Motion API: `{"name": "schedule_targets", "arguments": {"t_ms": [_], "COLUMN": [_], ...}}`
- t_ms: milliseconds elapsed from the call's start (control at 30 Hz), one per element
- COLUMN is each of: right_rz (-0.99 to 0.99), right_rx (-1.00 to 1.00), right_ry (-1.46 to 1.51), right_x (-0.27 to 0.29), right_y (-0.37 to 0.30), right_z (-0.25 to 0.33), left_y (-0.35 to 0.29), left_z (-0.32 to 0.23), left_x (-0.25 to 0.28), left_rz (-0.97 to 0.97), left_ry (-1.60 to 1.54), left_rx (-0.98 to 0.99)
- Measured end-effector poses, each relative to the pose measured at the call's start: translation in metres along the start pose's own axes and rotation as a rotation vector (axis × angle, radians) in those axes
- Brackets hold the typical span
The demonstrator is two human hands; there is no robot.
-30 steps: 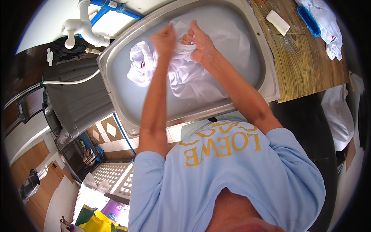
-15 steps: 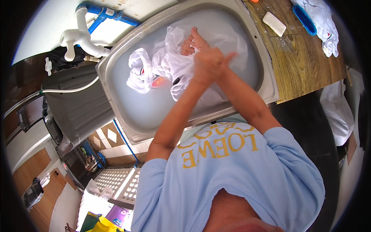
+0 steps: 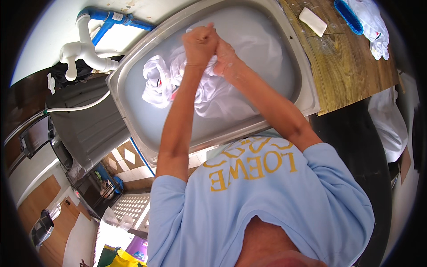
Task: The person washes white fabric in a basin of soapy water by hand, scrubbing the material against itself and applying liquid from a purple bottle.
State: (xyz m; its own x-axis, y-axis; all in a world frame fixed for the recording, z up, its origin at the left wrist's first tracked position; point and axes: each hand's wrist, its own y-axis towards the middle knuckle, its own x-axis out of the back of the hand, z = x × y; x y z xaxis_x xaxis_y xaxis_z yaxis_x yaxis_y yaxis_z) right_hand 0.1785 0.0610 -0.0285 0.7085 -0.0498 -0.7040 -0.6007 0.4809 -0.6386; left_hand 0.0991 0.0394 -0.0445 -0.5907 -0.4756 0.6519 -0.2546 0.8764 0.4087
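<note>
Both hands, crossed half a second ago, now meet side by side at upper centre. Steel sink [image 3: 133, 129]: milky water. White garment [image 3: 209, 95]: soaked, limp, likely heavy and slippery; best taken by bunched folds. Left hand [image 3: 200, 44] and right hand [image 3: 224, 58]: fingers clenched on cloth. Worktop [image 3: 351, 66], upper right: soap bar [image 3: 312, 21].

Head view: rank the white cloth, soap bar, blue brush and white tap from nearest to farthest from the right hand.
1. White cloth: in the sink, in the right hand's grip.
2. Soap bar: on the wooden counter, to that hand's right.
3. Blue brush and white tap: brush farther right past the soap, tap off to the left; too close to call.
</note>
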Motion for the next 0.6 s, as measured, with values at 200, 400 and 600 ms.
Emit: {"name": "schedule_targets", "arguments": {"t_ms": [200,400,600], "right_rz": [0.302,0.012,-0.056], "right_rx": [0.267,0.178,0.196], "right_ry": [0.138,0.038,-0.026], "right_x": [0.034,0.026,0.018], "right_y": [0.013,0.017,0.008], "right_z": [-0.007,0.055,0.057], "left_y": [-0.004,0.035,0.019], "left_z": [-0.005,0.023,0.025], "left_x": [-0.02,0.066,0.098], "left_rz": [-0.028,0.166,0.433], "left_ry": [0.078,-0.095,-0.367], "left_rx": [-0.017,0.472,0.526]}}
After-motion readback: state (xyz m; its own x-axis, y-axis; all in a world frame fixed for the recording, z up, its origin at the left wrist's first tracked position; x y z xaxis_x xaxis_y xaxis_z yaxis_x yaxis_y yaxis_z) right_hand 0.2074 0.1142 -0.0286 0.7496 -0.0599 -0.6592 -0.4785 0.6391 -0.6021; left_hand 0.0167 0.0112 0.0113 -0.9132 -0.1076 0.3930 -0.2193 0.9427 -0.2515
